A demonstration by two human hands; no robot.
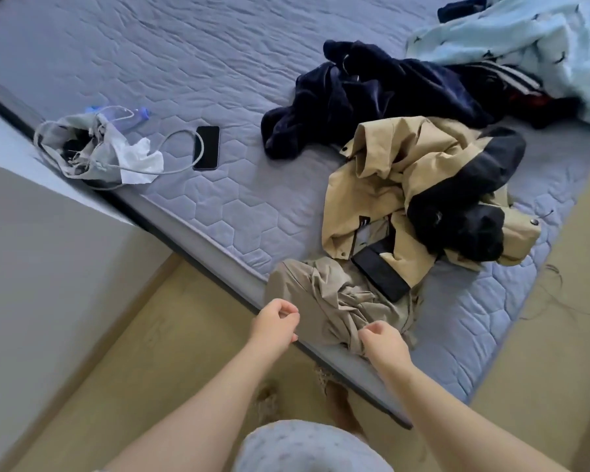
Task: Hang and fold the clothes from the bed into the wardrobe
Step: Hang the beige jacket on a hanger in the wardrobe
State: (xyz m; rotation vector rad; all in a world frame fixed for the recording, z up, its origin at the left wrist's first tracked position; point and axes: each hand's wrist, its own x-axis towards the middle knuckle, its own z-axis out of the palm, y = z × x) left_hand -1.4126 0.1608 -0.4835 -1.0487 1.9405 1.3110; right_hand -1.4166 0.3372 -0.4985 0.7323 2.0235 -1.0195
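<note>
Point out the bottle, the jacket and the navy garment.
bottle (130,115), head view, clear body.
jacket (382,172), head view, tan front panel.
navy garment (355,103), head view, central folds.

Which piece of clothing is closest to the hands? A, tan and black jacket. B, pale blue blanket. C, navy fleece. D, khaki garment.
D: the khaki garment lies at the edge of the bed, right by the left hand and right hand; the others lie farther up.
</note>
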